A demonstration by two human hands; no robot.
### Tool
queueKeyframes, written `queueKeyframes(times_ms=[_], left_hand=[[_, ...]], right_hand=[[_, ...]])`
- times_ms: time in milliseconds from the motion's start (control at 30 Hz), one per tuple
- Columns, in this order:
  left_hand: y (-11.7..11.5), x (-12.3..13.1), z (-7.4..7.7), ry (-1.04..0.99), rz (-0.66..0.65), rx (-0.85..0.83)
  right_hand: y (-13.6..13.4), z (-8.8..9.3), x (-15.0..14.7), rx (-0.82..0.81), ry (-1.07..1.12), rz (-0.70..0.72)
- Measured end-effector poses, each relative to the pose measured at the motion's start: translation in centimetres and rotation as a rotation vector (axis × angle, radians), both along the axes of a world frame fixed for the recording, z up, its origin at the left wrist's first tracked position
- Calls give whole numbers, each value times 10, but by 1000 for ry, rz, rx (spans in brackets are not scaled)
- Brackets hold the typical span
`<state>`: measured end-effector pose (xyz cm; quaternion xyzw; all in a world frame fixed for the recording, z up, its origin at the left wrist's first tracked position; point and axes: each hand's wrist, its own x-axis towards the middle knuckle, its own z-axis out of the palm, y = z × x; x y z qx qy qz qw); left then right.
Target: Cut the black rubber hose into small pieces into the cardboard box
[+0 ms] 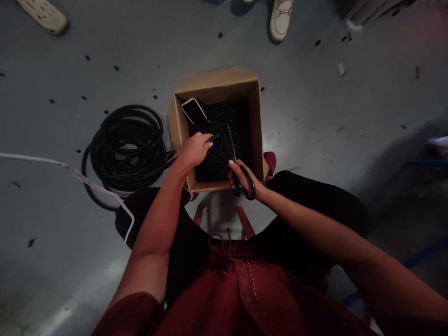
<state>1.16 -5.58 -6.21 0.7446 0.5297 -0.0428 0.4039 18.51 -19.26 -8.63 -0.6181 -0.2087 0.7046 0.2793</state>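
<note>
My left hand [196,150] is closed on a black hose, whose short end [213,137] sticks out past the fingers over the box. My right hand [241,173] grips black-handled scissors [230,142], their blades pointing away from me over the box and a little right of the hose end. Below both hands stands an open cardboard box [261,130] holding a heap of small black pieces [224,161]. A phone-like item with a dark face and pale rim [194,112] leans in the box's far left corner.
A coil of black hose [129,144] lies on the floor left of the box. A white cable [94,183] crosses at the left, over my knee. Small black pieces are scattered on the floor. Other people's shoes [281,19] show at the top edge.
</note>
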Motion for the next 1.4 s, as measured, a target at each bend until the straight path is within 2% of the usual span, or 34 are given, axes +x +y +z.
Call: queueKeyframes(times_ms=[67,267,667,833,1200,1400], left_hand=[[1,0,2,-68,29,-12],[1,3,6,-205,233,-145],[0,7,9,-506,334,-306],[-1,10,14,-540,411,-406],[0,9,5,-555,413,-430],[-1,4,-2,-559,338,-378]], right_hand=[[1,3,0,18,-3,20],[3,12,-1,89,3,68],[4,13,3,194,41,89],[5,15,3,214,11,113],[4,14,3,222,-65,194],[3,7,4,246,-127,223]])
